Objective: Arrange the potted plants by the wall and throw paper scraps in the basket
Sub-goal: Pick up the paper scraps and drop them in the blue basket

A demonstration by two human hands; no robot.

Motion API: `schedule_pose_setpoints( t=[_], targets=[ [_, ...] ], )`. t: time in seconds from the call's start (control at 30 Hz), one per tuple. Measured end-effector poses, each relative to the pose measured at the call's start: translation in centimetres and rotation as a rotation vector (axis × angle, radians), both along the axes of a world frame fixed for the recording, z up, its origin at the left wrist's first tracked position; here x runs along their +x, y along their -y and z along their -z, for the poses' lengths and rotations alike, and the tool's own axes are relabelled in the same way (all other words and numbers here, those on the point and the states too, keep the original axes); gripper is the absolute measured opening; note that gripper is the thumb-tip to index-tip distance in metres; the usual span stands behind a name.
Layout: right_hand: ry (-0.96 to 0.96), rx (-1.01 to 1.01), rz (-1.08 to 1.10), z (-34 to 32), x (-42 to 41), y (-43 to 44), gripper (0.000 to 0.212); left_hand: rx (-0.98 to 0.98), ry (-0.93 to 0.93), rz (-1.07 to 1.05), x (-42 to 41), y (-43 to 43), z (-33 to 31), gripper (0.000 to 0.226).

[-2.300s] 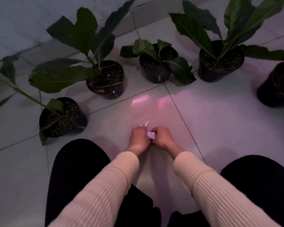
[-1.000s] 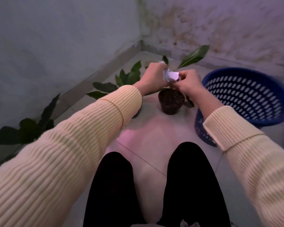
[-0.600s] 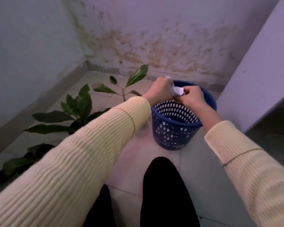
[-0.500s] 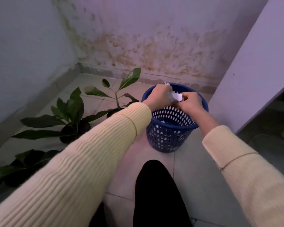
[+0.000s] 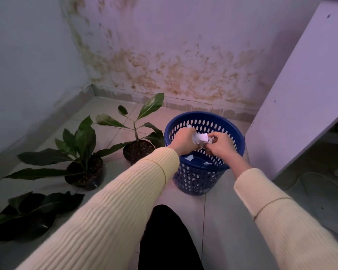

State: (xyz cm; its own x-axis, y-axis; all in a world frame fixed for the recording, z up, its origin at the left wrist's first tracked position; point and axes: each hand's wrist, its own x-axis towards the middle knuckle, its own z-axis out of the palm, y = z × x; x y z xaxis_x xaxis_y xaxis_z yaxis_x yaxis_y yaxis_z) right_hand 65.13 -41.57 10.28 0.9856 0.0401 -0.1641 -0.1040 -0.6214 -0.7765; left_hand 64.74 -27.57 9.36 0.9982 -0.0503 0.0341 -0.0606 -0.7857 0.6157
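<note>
Both hands hover over the mouth of a blue perforated basket (image 5: 195, 180) on the tiled floor. My left hand (image 5: 183, 140) and my right hand (image 5: 219, 145) together hold crumpled white paper scraps (image 5: 199, 137) between them. A few white scraps (image 5: 189, 157) lie inside the basket. Three potted plants in black pots stand along the left wall: one (image 5: 138, 152) next to the basket, one (image 5: 85, 170) further left, and one (image 5: 23, 217) at the lower left.
A stained wall meets the left wall in the corner behind the basket. A white panel (image 5: 300, 94) leans or stands at the right, with a cable (image 5: 310, 176) on the floor beside it. My dark-trousered leg (image 5: 164, 238) is at the bottom.
I lifted the scraps from the floor among the pots and turned right toward the basket. Over the last half second both hands came lower over its opening, paper still between them.
</note>
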Motion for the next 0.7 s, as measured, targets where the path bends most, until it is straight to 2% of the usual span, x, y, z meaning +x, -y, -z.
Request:
schedule_pose_setpoints(
  t=[0.3,0.47,0.53,0.7],
  targets=[
    [-0.053,-0.086,-0.033,1.9,3.4,-0.3,0.059,0.011,-0.198,0.133,2.8,-0.1,0.9,0.079],
    [-0.070,-0.112,-0.017,3.1,4.7,-1.1,0.055,0.065,-0.233,0.127,3.9,-0.7,2.0,0.095],
    [-0.087,-0.107,-0.015,3.5,4.9,-1.5,0.054,0.084,-0.242,0.133,4.2,-1.0,2.4,0.090],
    [-0.118,-0.120,-0.037,3.7,4.9,-2.5,0.052,0.180,-0.251,0.152,4.1,-2.3,2.8,0.055]
  ],
)
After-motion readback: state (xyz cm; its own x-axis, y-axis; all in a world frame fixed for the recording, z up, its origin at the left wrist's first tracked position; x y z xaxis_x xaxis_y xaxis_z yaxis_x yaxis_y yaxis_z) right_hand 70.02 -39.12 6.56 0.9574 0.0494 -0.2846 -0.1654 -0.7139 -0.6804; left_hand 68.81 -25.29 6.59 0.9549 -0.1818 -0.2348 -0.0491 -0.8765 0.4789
